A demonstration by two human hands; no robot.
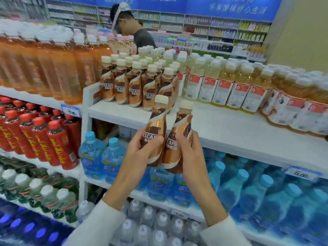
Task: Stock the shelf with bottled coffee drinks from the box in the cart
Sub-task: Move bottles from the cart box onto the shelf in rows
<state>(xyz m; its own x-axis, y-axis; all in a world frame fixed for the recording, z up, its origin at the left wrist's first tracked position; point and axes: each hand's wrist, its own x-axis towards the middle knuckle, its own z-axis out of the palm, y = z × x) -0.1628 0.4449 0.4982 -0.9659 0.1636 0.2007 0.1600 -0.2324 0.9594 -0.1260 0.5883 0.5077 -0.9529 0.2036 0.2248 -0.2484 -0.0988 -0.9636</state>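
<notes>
Nearest to us, white sleeves (99, 226) enter at the lower edge. The left hand (142, 153) has its fingers curled round the lower body of the left coffee bottle (157, 125), thumb across the label. The right hand (191, 157) is clamped likewise on the right coffee bottle (182, 125). The hands are close together. The two bottles touch side by side, cream caps up, leaning slightly, held in the air before the front edge of the white shelf (230, 128).

The left label reads "ESCAF"; on the right we read only part of the same word.

Below are blue water bottles (110, 157), with a price tag (300, 173) reading "6.00". To the left, red bottles (53, 139) sit under a second tag (71, 111) that seems to read "3.00".

On the shelf behind, shelved coffee bottles (134, 86) stand in rows, marked "ESCAF", with pale yellow drinks (220, 86) just beside them. Farther off, a person (142, 38) bends over. The banner (230, 6) writing is too blurred to read.
</notes>
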